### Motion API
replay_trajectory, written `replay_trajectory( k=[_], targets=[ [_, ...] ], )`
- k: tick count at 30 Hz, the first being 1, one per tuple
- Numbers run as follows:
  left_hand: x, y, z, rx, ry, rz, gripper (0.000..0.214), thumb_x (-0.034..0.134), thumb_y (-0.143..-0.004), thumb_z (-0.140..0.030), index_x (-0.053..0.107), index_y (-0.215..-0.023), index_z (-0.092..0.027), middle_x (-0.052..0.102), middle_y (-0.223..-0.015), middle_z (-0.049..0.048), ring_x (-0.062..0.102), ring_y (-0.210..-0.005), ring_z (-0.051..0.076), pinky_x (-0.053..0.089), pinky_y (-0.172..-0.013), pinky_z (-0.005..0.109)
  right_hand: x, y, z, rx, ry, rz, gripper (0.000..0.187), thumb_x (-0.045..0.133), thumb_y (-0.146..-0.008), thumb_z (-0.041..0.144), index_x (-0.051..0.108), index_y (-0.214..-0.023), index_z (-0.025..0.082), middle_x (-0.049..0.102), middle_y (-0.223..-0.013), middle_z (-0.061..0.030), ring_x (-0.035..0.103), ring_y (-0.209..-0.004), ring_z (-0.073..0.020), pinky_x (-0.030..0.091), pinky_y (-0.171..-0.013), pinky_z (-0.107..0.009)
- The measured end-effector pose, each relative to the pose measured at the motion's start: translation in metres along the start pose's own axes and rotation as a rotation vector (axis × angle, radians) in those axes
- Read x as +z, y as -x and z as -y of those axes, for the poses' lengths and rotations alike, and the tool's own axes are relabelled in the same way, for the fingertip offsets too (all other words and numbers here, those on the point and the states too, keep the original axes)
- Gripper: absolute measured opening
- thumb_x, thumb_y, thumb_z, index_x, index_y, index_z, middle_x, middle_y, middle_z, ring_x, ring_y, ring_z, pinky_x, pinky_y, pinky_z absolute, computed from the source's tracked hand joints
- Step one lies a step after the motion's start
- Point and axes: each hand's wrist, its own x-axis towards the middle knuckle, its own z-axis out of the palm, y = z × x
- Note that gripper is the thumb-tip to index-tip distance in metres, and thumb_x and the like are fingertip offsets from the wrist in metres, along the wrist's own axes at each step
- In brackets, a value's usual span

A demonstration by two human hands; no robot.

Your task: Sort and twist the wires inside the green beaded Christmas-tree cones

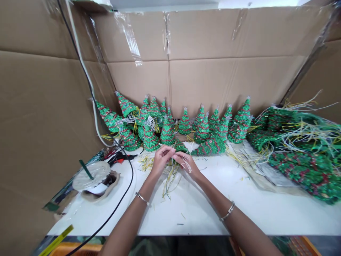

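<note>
Over the middle of the white table, my left hand [162, 160] and my right hand [189, 165] meet fingertip to fingertip. Both are closed in a pinch on thin white wires [186, 164], whose ends fan out over the fingers of my right hand. Yellow and green wires [169, 179] hang or lie just below the hands. Directly behind them, a small green tinsel Christmas tree [180, 145] lies on its side, partly hidden by my fingers. What exactly sits between the fingertips is too small to make out.
Several tinsel trees [166, 131] with red garlands stand along the cardboard wall [202, 78]. Flat tinsel pieces with loose wires [303, 174] pile up at right. A round spool [92, 175] and a black cable [125, 192] are at left. Wire scraps litter the table [213, 213].
</note>
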Motion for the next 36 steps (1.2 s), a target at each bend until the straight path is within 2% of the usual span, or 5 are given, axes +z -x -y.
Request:
replay_trajectory(
  k=[5,12,21,31,36],
  targets=[
    [0.0059,0.0036,0.0003,-0.039,0.013,-0.013,0.024,0.073,-0.072,-0.039,0.065,-0.071,-0.016,0.056,-0.072,-0.0008,0.042,-0.053,0.007,0.03,-0.046,0.019,-0.0009,-0.0031,-0.0063,-0.033,0.024,-0.029,0.036,0.069,-0.073,0.052,0.065,-0.076,0.017,0.038,-0.055,0.0049,0.031,-0.053,-0.0091,0.026,-0.052,-0.025],
    [0.0077,0.0036,-0.0025,-0.115,0.038,-0.032,0.029,0.075,-0.068,-0.043,0.065,-0.074,-0.016,0.052,-0.055,-0.0039,0.04,-0.046,0.006,0.027,-0.042,0.019,0.0021,-0.0013,-0.0022,0.023,-0.079,-0.018,0.04,0.065,-0.073,0.058,0.062,-0.074,0.018,0.048,-0.061,0.0028,0.036,-0.052,-0.009,0.032,-0.05,-0.023],
    [0.0081,0.0012,-0.0044,-0.135,0.026,0.001,0.027,0.077,-0.066,-0.04,0.069,-0.075,-0.016,0.059,-0.056,-0.0018,0.046,-0.045,0.007,0.03,-0.041,0.019,0.0017,-0.0014,0.0006,0.067,-0.1,-0.078,0.044,0.066,-0.069,0.062,0.06,-0.07,0.019,0.057,-0.062,-0.0001,0.043,-0.052,-0.0107,0.035,-0.047,-0.023],
    [0.0071,0.0005,-0.0024,-0.147,0.005,-0.068,0.027,0.077,-0.065,-0.04,0.069,-0.075,-0.016,0.061,-0.058,-0.0007,0.05,-0.046,0.008,0.032,-0.041,0.019,0.003,0.001,0.0004,0.026,-0.185,-0.148,0.035,0.07,-0.071,0.049,0.059,-0.085,0.019,0.057,-0.062,0.0016,0.047,-0.053,-0.0111,0.038,-0.05,-0.024],
    [0.0081,0.0007,-0.0025,-0.138,0.001,-0.077,0.028,0.077,-0.066,-0.039,0.07,-0.078,-0.015,0.061,-0.061,-0.0006,0.05,-0.048,0.008,0.034,-0.042,0.019,0.0025,0.0007,-0.0015,0.04,-0.167,-0.15,0.034,0.069,-0.072,0.049,0.06,-0.084,0.018,0.056,-0.062,0.0017,0.047,-0.054,-0.0112,0.038,-0.05,-0.024]
  ],
)
